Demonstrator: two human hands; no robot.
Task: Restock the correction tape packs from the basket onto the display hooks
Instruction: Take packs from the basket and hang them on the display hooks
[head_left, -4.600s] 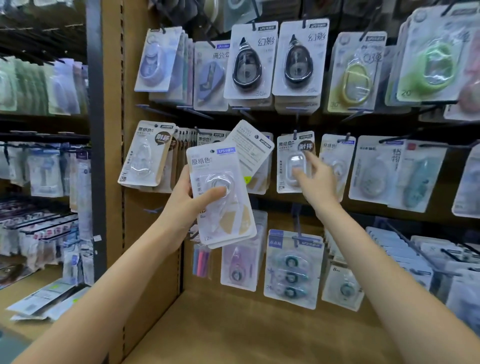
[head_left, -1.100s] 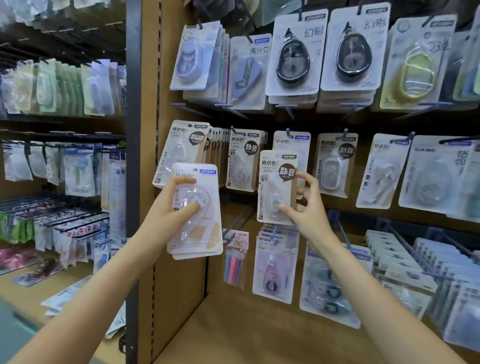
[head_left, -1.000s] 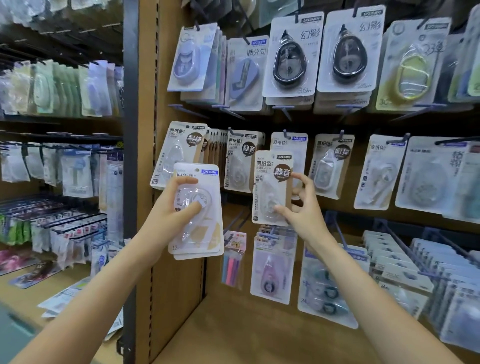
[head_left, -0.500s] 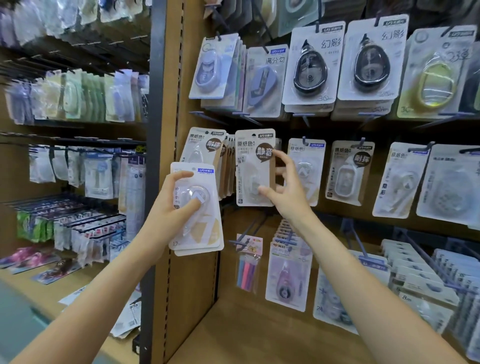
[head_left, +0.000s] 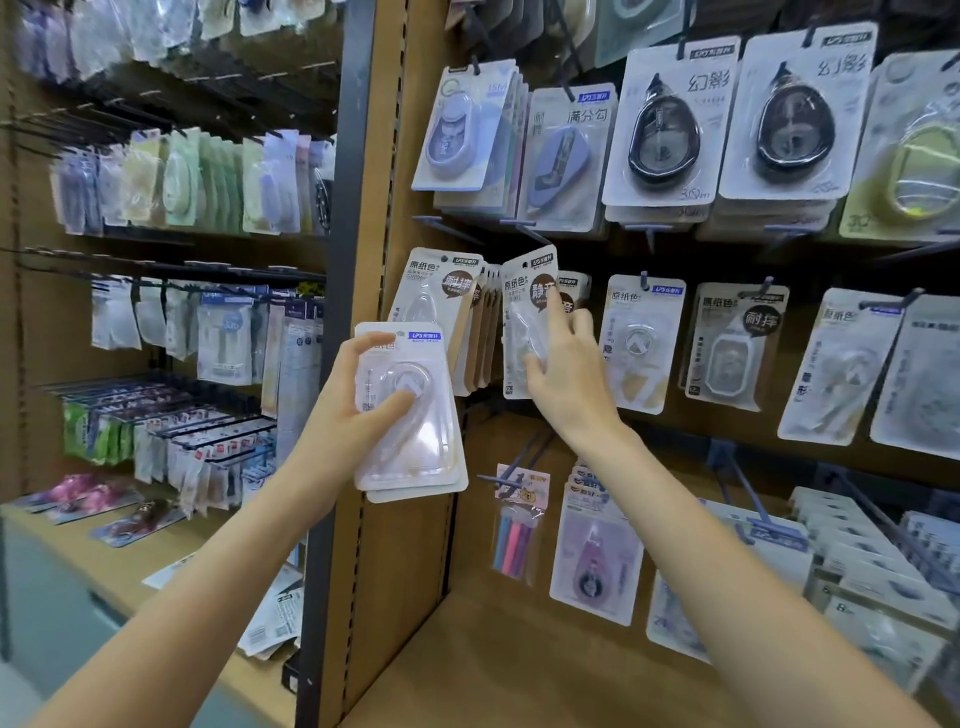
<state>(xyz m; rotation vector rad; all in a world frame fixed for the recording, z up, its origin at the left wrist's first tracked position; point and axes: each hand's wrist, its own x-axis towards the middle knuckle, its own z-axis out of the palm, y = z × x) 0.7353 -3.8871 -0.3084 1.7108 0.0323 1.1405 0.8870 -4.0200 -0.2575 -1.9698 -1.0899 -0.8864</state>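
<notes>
gripping a small stack of correction tape packs (head_left: 410, 415) in the left hand (head_left: 348, 410), thumb pressed on the clear blister, in front of the wooden upright (head_left: 410, 545). further right, holding one pack (head_left: 524, 322) at the middle row with the right hand (head_left: 563, 374), thumb and fingers curled round it, top edge up by its hook (head_left: 537, 239), just beside the packs hanging on the leftmost peg (head_left: 441, 296).
</notes>
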